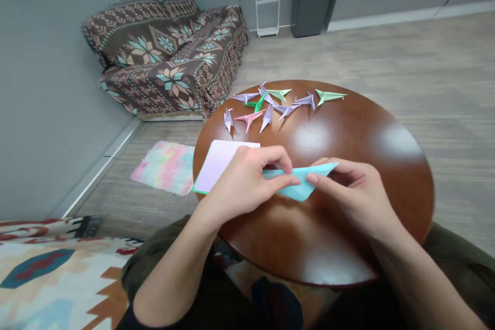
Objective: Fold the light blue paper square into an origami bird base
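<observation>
A partly folded light blue paper (pixel 303 185) sits just above the round brown table (pixel 348 227), held between both hands. My left hand (pixel 247 180) pinches its left part with thumb and fingers closed. My right hand (pixel 353 191) pinches the right part, its fingers curled around the pointed end. A stack of square paper sheets (pixel 220 162), pale lilac on top, lies under and behind my left hand at the table's left edge.
Several folded paper figures (pixel 278 103) in lilac, green and pink lie at the table's far side. A patterned sofa (pixel 170 51) stands at the back left. A pastel fluffy rug (pixel 166 167) lies on the floor left of the table.
</observation>
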Tool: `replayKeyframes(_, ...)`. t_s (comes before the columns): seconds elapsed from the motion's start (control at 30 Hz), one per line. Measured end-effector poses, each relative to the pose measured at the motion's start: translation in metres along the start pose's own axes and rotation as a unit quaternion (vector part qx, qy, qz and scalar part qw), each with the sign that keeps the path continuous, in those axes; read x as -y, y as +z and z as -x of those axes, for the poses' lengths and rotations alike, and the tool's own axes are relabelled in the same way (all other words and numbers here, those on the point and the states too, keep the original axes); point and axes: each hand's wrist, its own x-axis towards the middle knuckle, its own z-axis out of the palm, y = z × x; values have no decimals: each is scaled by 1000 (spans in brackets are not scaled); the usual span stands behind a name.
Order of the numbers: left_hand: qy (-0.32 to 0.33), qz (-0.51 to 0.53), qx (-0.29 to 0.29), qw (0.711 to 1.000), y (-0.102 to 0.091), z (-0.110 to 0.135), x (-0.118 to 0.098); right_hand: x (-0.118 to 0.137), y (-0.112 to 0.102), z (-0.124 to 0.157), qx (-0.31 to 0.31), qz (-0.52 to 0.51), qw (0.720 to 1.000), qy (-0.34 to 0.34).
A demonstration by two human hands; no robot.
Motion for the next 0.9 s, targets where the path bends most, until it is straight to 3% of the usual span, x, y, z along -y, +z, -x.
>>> replayKeyframes(0.13, 0, 43, -30, 999, 1, -1, 2, -4, -3, -1, 0, -23, 1000, -8)
replayKeyframes(0.47, -21, 138, -17, 990, 3, -1, 0, -12, -4, 0, 24, -53, 998, 15)
replayKeyframes(0.9, -20, 128, 6, 992, -2, 0, -1, -5, -5, 0, 51, -26, 998, -1)
